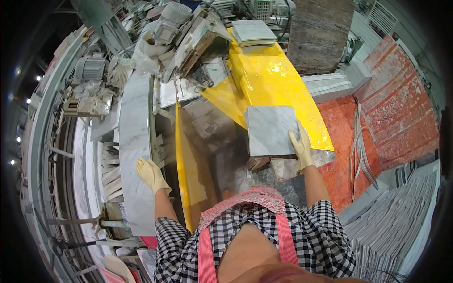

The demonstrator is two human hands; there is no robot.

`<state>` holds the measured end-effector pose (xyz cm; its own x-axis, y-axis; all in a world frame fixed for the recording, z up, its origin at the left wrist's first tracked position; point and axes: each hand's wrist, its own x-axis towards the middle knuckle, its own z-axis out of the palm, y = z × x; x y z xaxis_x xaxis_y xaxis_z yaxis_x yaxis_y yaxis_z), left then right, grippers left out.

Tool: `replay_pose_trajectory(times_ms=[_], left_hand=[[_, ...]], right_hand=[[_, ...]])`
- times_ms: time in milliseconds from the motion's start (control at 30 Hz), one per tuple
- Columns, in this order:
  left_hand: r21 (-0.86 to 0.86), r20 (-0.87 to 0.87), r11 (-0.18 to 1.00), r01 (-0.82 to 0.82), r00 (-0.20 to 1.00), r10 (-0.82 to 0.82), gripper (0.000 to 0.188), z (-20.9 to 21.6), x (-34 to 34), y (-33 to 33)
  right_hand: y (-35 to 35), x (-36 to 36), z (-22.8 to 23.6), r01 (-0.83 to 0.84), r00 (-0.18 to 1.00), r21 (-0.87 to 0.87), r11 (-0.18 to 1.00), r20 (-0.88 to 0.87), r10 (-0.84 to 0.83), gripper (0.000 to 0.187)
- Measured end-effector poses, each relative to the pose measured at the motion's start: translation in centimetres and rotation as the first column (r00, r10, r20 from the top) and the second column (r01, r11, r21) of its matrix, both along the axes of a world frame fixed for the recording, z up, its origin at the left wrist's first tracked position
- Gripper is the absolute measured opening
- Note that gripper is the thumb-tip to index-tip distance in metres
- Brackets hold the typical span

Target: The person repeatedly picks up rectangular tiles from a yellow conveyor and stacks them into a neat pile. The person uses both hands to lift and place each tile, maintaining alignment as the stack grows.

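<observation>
Clearly, the right hand (pixel 302 144) is the nearer one to the square grey tile (pixel 271 130), which lies ahead of the body and a little to its right, next to the yellow surface (pixel 278 80). The tile is about as wide as it is long, so no long axis stands out. That hand pinches the tile's right edge, thumb on the top face; the fingers beneath are hidden. Well apart, the left hand (pixel 152 175) rests with fingers extended on the edge of a long grey slab (pixel 135 137) that runs away from the person. Both wear pale gloves.

As for containers, the nearest thing is the hollow between the yellow surface and an upright yellow panel (pixel 186 174); its contents are too dim to tell. A small stack of tiles (pixel 254 32) sits at the surface's far end.
</observation>
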<state>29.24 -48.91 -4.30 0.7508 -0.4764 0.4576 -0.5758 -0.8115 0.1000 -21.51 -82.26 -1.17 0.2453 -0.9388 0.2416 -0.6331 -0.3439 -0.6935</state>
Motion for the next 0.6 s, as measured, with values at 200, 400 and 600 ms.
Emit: replay_pose_trajectory(times_ms=[200, 400, 600], left_hand=[[0.011, -0.055, 1.0, -0.022, 0.998, 0.022, 0.04, 0.2, -0.1, -0.1], [0.01, 0.023, 1.0, -0.012, 1.0, 0.012, 0.039, -1.4, 1.0, 0.3], [0.02, 0.022, 1.0, 0.004, 1.0, -0.004, 0.041, -1.8, 1.5, 0.5]], right_hand=[[0.0, 0.1, 0.1, 0.014, 1.0, -0.024, 1.0, -0.005, -0.014, 0.068], [0.1, 0.0, 0.3, -0.011, 1.0, -0.032, 0.999, 0.011, 0.011, 0.068], [0.3, 0.0, 0.3, 0.008, 1.0, -0.046, 0.999, 0.011, -0.008, 0.068]])
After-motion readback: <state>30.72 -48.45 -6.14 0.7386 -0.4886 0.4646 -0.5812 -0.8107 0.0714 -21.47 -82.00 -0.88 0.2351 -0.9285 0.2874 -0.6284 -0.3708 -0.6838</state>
